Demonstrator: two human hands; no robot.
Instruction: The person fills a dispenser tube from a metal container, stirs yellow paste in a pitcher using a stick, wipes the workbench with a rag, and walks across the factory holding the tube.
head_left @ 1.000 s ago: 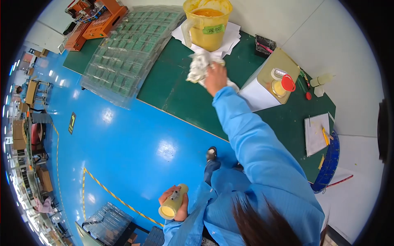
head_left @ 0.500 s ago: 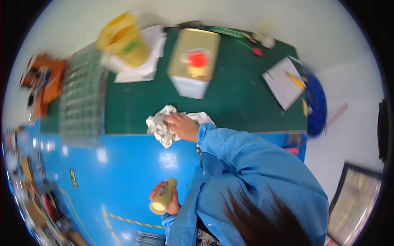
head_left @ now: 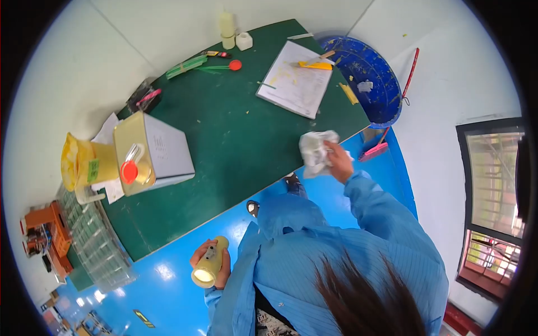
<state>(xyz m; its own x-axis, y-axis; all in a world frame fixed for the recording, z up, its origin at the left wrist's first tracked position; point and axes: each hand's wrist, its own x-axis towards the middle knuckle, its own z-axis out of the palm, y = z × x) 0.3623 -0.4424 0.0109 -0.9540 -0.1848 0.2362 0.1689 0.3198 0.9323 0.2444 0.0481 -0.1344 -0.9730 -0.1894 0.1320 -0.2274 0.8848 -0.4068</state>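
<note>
Wrapped around a pale yellow bottle (head_left: 213, 256) is my left hand (head_left: 225, 270), held over the blue floor in front of the table. One round end of the bottle faces up toward me, with dark marks on its side. My right hand (head_left: 339, 163) grips a crumpled white rag (head_left: 315, 150) at the front edge of the green table (head_left: 235, 134), near its right corner. Part of the rag hangs past the edge. Above it lies a white paper pad (head_left: 294, 84) with a yellow-handled tool (head_left: 316, 65) on it.
A blue bin (head_left: 381, 84) and a pink dustpan (head_left: 374, 152) stand beyond the right corner. To the left are a metal can (head_left: 159, 148) with a red cap, a yellow pitcher (head_left: 87, 162) and a clear gridded tray (head_left: 92, 235). A red spoon (head_left: 235, 65) lies at the back.
My right hand has moved right along the table with the rag, from the middle toward the right corner. The view has turned right. My left hand still holds the bottle.
</note>
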